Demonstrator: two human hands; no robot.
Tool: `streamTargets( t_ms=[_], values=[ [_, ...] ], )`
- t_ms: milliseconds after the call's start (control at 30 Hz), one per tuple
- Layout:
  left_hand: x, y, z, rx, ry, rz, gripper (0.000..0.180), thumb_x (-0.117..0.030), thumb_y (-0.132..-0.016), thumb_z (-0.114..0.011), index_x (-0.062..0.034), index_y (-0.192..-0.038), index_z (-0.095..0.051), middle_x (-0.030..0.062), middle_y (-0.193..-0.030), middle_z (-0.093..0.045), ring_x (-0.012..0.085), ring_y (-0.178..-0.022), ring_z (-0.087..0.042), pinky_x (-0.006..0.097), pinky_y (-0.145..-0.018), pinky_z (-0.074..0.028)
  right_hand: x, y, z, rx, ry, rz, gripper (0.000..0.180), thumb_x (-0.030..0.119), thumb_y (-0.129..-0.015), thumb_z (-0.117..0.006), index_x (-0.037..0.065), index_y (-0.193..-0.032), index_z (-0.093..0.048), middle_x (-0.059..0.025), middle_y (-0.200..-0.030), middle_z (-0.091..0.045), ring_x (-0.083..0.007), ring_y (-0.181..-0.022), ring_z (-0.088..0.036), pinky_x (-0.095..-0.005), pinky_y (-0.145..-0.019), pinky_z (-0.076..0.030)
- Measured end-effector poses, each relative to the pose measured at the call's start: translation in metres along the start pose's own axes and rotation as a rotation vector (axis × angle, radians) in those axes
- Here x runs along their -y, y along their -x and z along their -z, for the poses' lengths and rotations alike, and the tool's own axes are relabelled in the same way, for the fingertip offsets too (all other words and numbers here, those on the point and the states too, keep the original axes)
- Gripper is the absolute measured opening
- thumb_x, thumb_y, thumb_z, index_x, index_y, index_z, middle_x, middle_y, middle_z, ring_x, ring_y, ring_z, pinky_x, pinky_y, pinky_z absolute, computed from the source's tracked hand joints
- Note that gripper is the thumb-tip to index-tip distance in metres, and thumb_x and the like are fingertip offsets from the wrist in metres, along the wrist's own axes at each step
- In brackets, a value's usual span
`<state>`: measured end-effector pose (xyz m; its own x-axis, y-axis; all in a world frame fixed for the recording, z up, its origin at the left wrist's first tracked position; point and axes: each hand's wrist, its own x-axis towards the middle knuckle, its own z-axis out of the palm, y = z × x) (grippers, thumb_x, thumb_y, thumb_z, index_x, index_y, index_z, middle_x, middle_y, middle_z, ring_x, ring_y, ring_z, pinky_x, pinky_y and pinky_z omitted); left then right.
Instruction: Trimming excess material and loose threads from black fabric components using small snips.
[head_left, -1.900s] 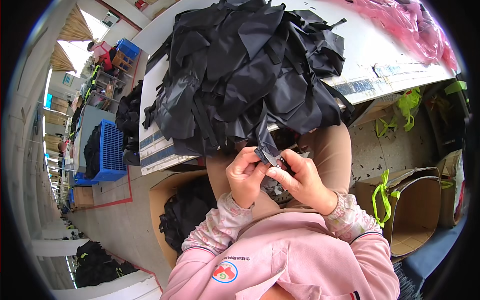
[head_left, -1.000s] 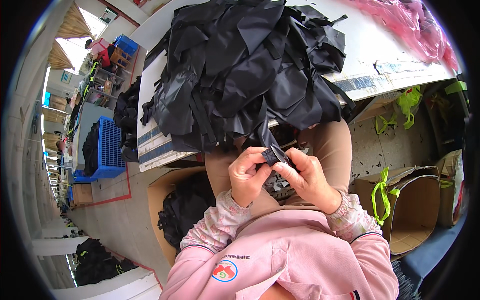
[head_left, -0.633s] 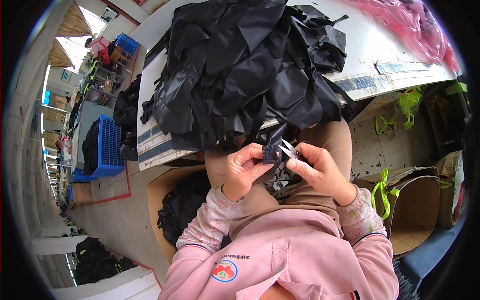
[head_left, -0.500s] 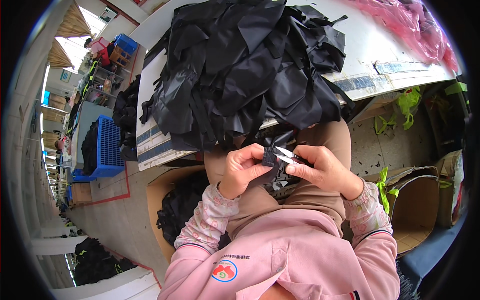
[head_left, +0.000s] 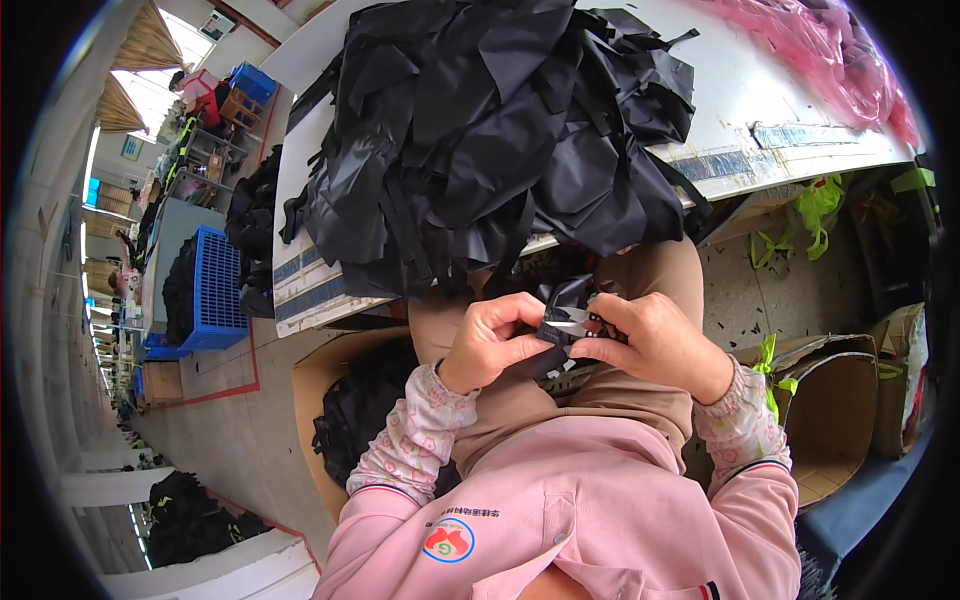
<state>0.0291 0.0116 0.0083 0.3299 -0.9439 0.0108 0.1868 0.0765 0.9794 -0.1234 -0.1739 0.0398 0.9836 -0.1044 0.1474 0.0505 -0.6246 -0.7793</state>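
Note:
Above my lap, my left hand (head_left: 488, 343) pinches the edge of a small black fabric piece (head_left: 551, 334) between thumb and fingers. My right hand (head_left: 652, 345) is closed round a pair of thread snips (head_left: 568, 325), whose bright blades point left and lie against that fabric. The blade tips are near my left fingertips. Most of the snips' black handle is hidden in my right palm. Just beyond my hands, a big heap of black fabric pieces (head_left: 480, 150) covers the near part of the white table (head_left: 720, 110) and hangs over its edge.
A cardboard box (head_left: 318, 385) with black fabric stands at my left, and an open cardboard box (head_left: 825, 425) at my right. Pink plastic sheeting (head_left: 830, 50) lies on the table's far right. A blue crate (head_left: 220, 290) stands across the aisle.
The snips' blades have come closer together, having stood apart at the fabric. My right hand and the fabric have shifted slightly; the left hand keeps its pinch.

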Motion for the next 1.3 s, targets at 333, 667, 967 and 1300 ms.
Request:
streamTargets(
  t_ms=[333, 667, 967, 1300],
  values=[
    [0.003, 0.001, 0.001, 0.060, -0.109, -0.022, 0.015, 0.006, -0.080, -0.069, 0.0018, -0.094, -0.065, 0.0064, -0.095, -0.061, 0.0135, -0.087, -0.057, 0.026, -0.080, -0.045, -0.003, 0.000, 0.000, 0.067, -0.033, -0.001, 0.039, 0.035, -0.085, -0.069, 0.001, -0.076, -0.054, -0.0164, -0.059, -0.055, -0.0384, -0.056, -0.056, -0.0430, -0.051, -0.042],
    [-0.018, -0.009, 0.017, 0.323, 0.024, 0.239, 0.012, 0.005, -0.081, -0.067, 0.0038, -0.092, -0.065, 0.0055, -0.093, -0.062, 0.0114, -0.087, -0.057, 0.025, -0.081, -0.045, -0.004, 0.005, 0.014, 0.186, -0.229, -0.026, 0.039, 0.035, -0.085, -0.071, 0.000, -0.078, -0.057, -0.0164, -0.058, -0.051, -0.0345, -0.052, -0.050, -0.0394, -0.050, -0.039],
    [-0.024, -0.020, 0.026, 0.570, 0.130, 0.463, 0.013, -0.001, -0.080, -0.068, 0.0043, -0.093, -0.066, 0.0047, -0.090, -0.065, 0.0106, -0.085, -0.059, 0.024, -0.079, -0.046, -0.001, 0.004, 0.014, 0.343, -0.218, 0.077, 0.040, 0.042, -0.085, -0.069, 0.003, -0.083, -0.060, -0.0130, -0.057, -0.054, -0.0336, -0.052, -0.053, -0.0394, -0.050, -0.041],
    [-0.016, -0.017, 0.023, 0.677, 0.110, 0.600, 0.012, -0.004, -0.081, -0.069, 0.0025, -0.091, -0.067, 0.0018, -0.085, -0.066, 0.0068, -0.079, -0.060, 0.022, -0.074, -0.047, 0.008, 0.000, 0.004, 0.384, -0.112, 0.169, 0.037, 0.039, -0.085, -0.068, 0.004, -0.083, -0.061, -0.0142, -0.057, -0.056, -0.0349, -0.054, -0.057, -0.0408, -0.050, -0.043]
  ],
)
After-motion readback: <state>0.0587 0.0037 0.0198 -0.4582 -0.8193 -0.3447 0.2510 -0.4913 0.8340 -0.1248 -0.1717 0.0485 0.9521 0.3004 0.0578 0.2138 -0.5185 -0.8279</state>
